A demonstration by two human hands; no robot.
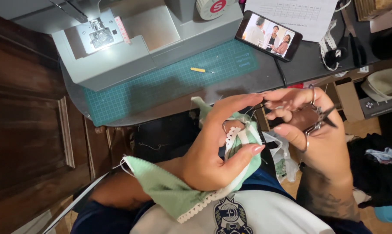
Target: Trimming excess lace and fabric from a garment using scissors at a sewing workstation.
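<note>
My left hand (217, 147) grips a piece of light green fabric (161, 186) edged with white lace trim (204, 203), bunched over my lap. Its thumb and fingers curl around the folded part of the cloth. My right hand (308, 130) sits just to the right, holding small thread snips (321, 119) with dark blades pointing right. The fingertips of both hands meet near a thin thread above the fabric. A ring shows on a right finger.
A grey sewing machine (131, 39) stands on a green cutting mat (178, 78) on the dark table. A yellow-handled seam ripper (200, 69) lies on the mat. A phone (268, 35) playing video and a printed sheet (300, 13) lie at the right. Clutter fills the floor at right.
</note>
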